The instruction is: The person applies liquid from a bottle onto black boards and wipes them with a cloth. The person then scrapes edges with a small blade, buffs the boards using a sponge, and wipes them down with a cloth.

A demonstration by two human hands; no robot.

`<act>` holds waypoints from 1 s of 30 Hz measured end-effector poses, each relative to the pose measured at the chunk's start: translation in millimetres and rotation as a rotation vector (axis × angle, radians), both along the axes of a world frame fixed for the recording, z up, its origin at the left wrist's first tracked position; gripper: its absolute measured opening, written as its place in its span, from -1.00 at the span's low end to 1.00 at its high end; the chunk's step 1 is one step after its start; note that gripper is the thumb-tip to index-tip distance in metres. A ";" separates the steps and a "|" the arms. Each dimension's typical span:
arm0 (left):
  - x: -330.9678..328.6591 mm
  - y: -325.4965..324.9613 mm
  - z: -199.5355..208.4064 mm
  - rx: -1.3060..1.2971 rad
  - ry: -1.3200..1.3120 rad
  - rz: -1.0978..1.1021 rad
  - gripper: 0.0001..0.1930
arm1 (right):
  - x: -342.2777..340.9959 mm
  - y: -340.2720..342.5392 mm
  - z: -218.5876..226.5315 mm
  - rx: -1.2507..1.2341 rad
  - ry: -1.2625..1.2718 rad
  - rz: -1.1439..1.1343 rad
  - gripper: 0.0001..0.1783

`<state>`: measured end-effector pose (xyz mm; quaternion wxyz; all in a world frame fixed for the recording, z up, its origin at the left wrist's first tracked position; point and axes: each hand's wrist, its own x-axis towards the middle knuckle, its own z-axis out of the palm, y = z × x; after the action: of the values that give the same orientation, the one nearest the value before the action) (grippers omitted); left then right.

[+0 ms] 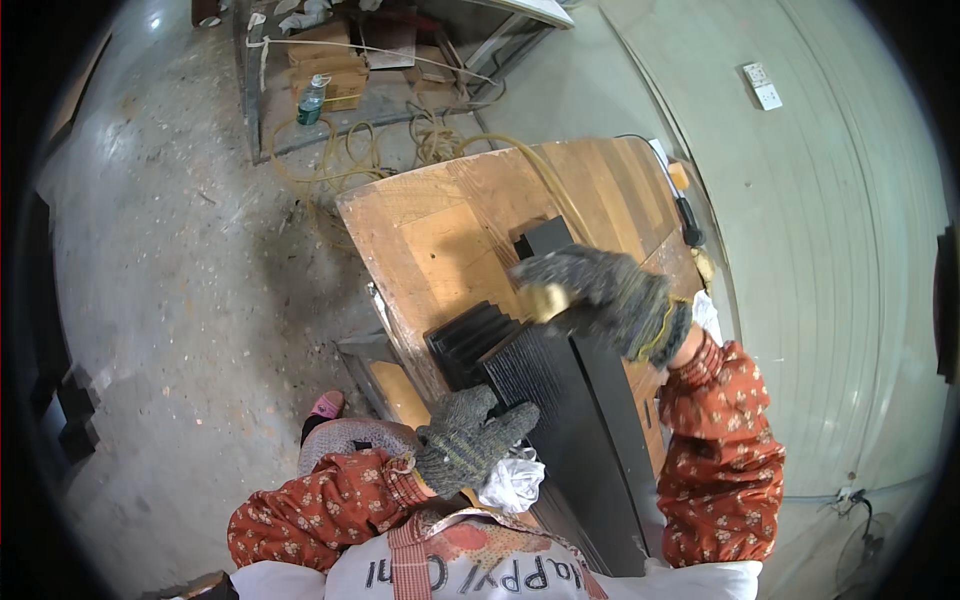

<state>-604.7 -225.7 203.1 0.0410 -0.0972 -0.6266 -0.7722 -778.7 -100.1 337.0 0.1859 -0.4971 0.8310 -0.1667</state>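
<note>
Both hands wear grey knitted gloves. My right hand (610, 300) is closed around a small pale-yellow block (543, 302), blurred, above the far end of a dark, ribbed panel (550, 385). My left hand (470, 440) has its fingers apart, with the fingertips at the panel's left edge. Beside that hand, near my body, lies a crumpled white cloth or bag (514, 482). Several dark moulded pieces (470, 340) are stacked to the left of the panel. Another dark piece (545, 238) lies just beyond my right hand.
The wooden table (445, 255) has a yellow hose (545, 175) across it. A black-handled tool (688, 220) lies at its right edge, by the pale wall. Beyond stand a metal frame with cardboard boxes (335, 80), a green bottle (312, 100) and coiled hose (435, 140).
</note>
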 end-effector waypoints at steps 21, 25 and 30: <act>-12.7 -19.5 8.6 -0.282 0.068 -0.224 -0.64 | 23.5 72.9 13.5 -0.090 -0.051 -0.679 -0.31; -35.6 -29.0 23.1 0.217 -0.576 -0.346 -0.79 | 55.1 82.5 14.1 -0.287 -0.029 -0.670 -0.31; -64.6 -55.3 27.8 -0.104 -0.569 -0.386 -0.84 | 162.7 101.9 7.9 -0.704 -0.071 -1.224 -0.29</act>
<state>-669.2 -281.1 230.9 -0.2873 0.0035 -0.6214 -0.7289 -616.0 1.8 344.9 -0.0860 0.0345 0.8514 -0.5162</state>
